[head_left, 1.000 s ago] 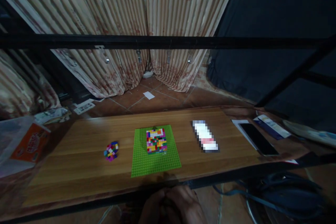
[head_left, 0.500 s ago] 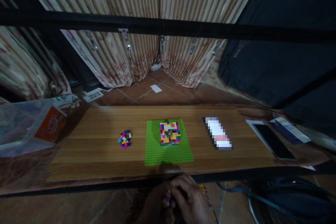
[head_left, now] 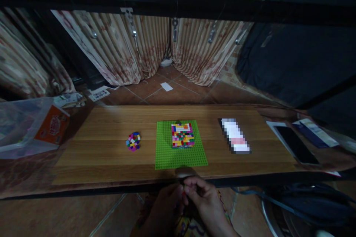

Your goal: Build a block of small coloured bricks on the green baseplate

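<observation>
Both hands meet just below the table's front edge, over my lap. My left hand (head_left: 168, 203) is closed, its fingers curled around small toy bricks that are mostly hidden. A reddish toy brick (head_left: 184, 193) peeks out where the fingertips meet. My right hand (head_left: 207, 200) pinches at that same spot, thumb and forefinger together. Beyond the hands lies a green baseplate (head_left: 180, 160), with a multicoloured block of toy bricks (head_left: 183, 136) built on it. Left of the plate, a small heap of loose toy bricks (head_left: 133, 142) rests on the wooden table (head_left: 100, 148).
A phone with a blurred screen (head_left: 236, 136) lies right of the baseplate. Farther right is a dark phone (head_left: 297, 144) beside papers. A clear plastic bin (head_left: 22, 129) with an orange label stands at the left. A dark metal bar (head_left: 150, 2) crosses above, before curtains.
The view has tilted down slightly, so the bar and table sit higher. My right fingers have shifted at the left fingertips, and fewer bricks show between the hands.
</observation>
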Demonstrator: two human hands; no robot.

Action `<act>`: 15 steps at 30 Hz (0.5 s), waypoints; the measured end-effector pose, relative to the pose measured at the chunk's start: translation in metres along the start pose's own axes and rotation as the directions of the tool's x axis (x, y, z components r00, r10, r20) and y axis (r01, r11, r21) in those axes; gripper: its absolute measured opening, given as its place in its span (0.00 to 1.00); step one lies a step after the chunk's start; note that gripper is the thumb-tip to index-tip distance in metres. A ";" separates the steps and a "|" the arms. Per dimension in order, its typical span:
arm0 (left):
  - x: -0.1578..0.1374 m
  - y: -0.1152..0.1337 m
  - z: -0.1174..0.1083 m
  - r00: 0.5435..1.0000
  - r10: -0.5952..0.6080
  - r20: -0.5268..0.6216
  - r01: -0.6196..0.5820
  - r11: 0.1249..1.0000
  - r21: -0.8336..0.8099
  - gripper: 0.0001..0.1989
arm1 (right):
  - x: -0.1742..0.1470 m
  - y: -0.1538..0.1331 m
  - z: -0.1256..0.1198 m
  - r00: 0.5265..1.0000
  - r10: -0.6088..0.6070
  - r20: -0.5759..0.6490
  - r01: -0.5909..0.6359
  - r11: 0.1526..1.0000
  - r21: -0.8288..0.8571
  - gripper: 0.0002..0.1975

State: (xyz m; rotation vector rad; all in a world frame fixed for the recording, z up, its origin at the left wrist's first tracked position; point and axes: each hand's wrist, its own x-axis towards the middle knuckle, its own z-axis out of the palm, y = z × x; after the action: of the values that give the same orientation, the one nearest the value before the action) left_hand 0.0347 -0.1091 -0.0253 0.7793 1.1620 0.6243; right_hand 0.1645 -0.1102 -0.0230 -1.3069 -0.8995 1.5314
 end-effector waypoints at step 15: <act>0.001 0.020 0.002 0.982 0.057 -0.179 -0.058 0.998 -0.002 0.20 | 0.001 -0.005 -0.007 0.999 -0.040 0.019 0.043 0.976 -0.215 0.12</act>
State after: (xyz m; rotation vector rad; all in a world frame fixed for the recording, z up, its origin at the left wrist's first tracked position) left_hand 0.0364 -0.0975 -0.0093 0.7642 1.3038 0.7585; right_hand 0.1723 -0.1075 -0.0204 -1.4218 -1.1199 1.4430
